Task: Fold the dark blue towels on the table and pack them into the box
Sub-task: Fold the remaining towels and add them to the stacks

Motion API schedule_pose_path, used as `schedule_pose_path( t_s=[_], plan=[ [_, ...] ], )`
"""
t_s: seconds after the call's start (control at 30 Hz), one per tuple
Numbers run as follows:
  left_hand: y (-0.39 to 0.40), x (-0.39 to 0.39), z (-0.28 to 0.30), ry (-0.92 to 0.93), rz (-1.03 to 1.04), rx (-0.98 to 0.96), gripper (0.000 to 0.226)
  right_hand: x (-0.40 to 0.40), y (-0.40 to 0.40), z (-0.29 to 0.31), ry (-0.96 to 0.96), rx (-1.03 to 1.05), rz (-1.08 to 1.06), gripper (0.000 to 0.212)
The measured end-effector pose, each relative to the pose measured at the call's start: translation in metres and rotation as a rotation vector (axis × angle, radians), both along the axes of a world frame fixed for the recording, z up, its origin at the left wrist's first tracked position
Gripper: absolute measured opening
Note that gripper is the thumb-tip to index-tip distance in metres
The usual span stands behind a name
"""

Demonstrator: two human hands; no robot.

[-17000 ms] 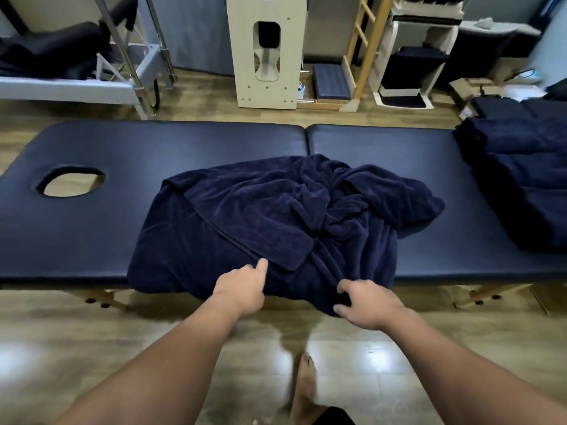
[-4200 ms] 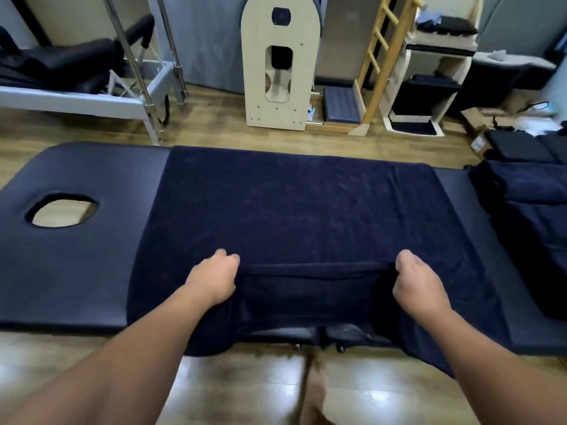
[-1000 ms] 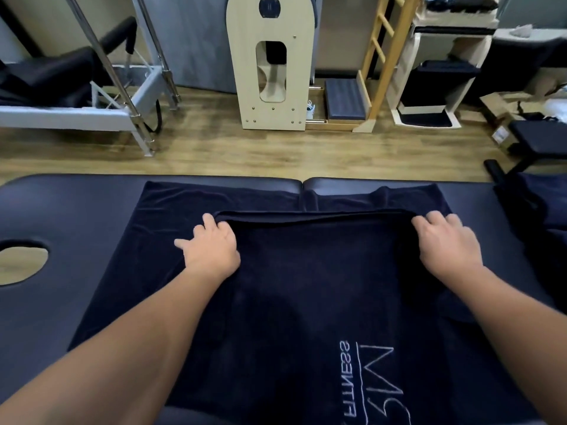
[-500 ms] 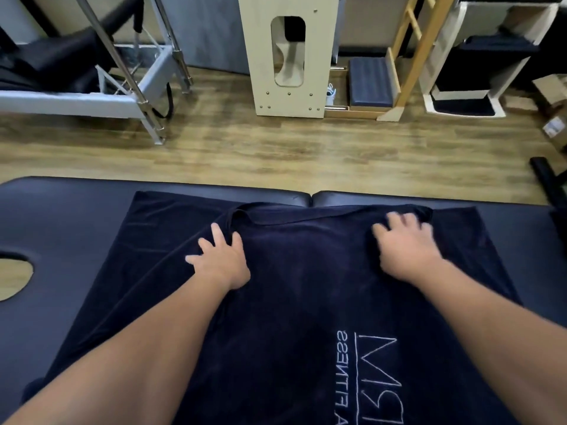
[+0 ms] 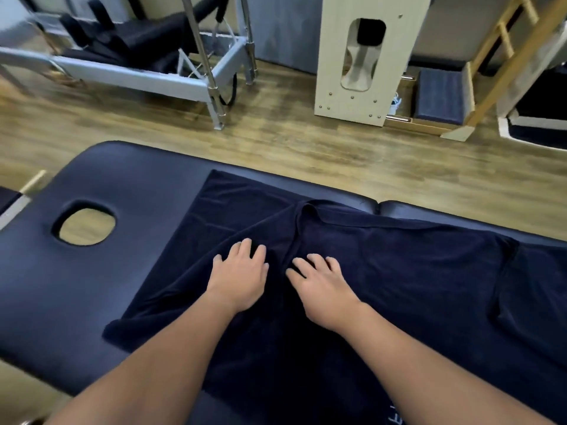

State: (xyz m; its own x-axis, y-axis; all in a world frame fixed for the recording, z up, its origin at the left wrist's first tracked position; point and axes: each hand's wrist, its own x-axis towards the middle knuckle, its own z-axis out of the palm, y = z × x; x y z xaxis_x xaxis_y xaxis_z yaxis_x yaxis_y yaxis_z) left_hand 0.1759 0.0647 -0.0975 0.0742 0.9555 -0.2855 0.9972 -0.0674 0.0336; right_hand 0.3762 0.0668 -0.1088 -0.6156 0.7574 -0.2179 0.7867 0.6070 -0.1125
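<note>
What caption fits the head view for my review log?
Both hands, left hand and right hand, press flat on the dark blue towel spread over the massage table.

The table (image 5: 101, 302) lies bare to the left of the towel (image 5: 414, 286), broken only by the oval hole (image 5: 87, 226) near its left end. Both hands, the left hand (image 5: 237, 279) and the right hand (image 5: 322, 286), lie flat on the towel side by side. Beyond the far edge is open wooden floor (image 5: 276, 139), then a metal frame (image 5: 138, 78) and a cream wooden unit (image 5: 365, 59).
</note>
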Motion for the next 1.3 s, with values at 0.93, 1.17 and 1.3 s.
schedule_pose_path(
  t_s=[0.93, 1.17, 1.3],
  plan=[
    [-0.011, -0.21, -0.023, -0.69, 0.686, -0.352, 0.027, -0.22, 0.213, 0.012, 0.312, -0.159, -0.532, 0.052],
    [-0.04, -0.235, -0.007, -0.583, 0.598, -0.577, 0.037, -0.242, 0.232, 0.003, 0.296, -0.146, -0.589, 0.029],
    [-0.06, -0.26, 0.0, -0.524, 0.608, -0.678, 0.031, -0.254, 0.238, 0.004, 0.416, -0.17, -0.522, 0.025]
  ],
)
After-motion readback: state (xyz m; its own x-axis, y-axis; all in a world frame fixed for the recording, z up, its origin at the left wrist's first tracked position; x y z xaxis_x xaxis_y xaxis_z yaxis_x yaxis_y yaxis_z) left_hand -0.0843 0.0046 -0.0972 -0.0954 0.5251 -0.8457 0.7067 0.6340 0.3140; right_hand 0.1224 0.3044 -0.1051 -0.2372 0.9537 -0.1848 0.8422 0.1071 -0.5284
